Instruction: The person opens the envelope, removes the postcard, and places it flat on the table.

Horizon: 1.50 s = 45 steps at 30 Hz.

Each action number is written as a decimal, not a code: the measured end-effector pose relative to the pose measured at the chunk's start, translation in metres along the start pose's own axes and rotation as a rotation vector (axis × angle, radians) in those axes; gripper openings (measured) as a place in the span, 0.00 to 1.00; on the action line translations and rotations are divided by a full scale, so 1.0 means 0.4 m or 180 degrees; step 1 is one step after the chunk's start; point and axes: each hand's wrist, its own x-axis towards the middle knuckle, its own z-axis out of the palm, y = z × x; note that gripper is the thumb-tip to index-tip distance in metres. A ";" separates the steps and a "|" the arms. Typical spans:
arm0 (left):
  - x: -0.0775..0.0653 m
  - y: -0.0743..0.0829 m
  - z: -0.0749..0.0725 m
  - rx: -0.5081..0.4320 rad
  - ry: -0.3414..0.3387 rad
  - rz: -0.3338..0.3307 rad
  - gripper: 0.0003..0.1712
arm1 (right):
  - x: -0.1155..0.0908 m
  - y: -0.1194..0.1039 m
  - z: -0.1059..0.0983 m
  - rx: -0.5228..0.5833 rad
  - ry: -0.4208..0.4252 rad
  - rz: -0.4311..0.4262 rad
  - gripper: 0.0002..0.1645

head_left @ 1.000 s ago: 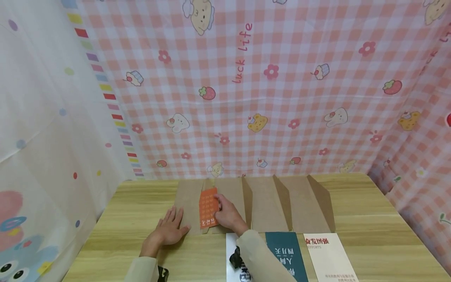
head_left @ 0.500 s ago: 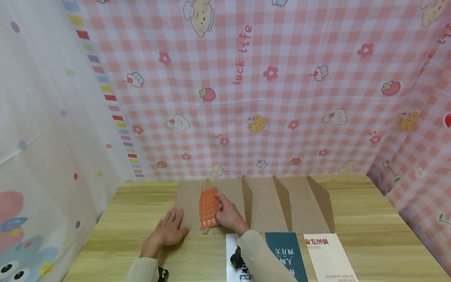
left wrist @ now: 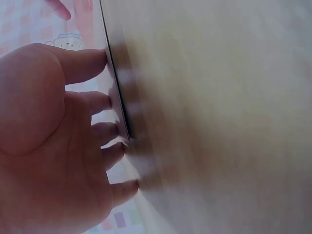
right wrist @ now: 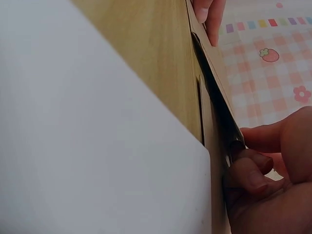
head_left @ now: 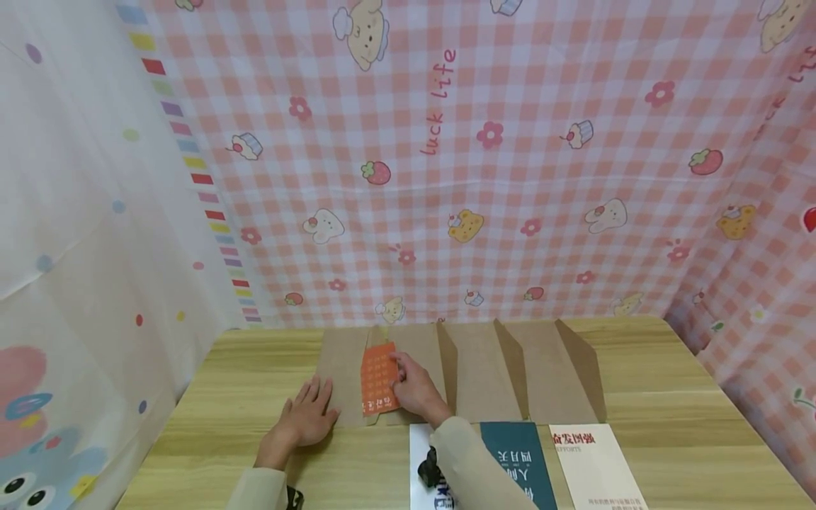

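Observation:
My left hand (head_left: 309,416) lies palm down with fingers spread, fingertips on the leftmost brown paper envelope (head_left: 341,375). In the left wrist view, its fingers (left wrist: 83,66) look straight, the tips touching the envelope's edge and the tabletop. My right hand (head_left: 417,388) pinches the right edge of an orange card (head_left: 379,382) with pale printed characters. That card's left edge meets the leftmost envelope's open right side; how far it goes inside is hidden. Up close in the right wrist view, the right hand (right wrist: 273,170) grips near the dark gap of a paper edge.
Right of the card, more brown envelopes (head_left: 487,372) lie in a row, pointed flaps (head_left: 581,368) spread rightward. Nearer me are a white card (head_left: 417,446), partly under my right sleeve, a teal card (head_left: 519,453) and a cream card (head_left: 599,467). A checked cloth (head_left: 408,212) hangs behind the wooden table (head_left: 255,368).
My left thumb has drawn slightly closer to the hand. The right hand and orange card stay nearly in place, and the head view has shifted a little.

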 end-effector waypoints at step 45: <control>0.003 -0.004 -0.005 0.0100 -0.0101 -0.0030 0.35 | -0.012 -0.009 -0.040 -0.0175 -0.0152 0.0184 0.28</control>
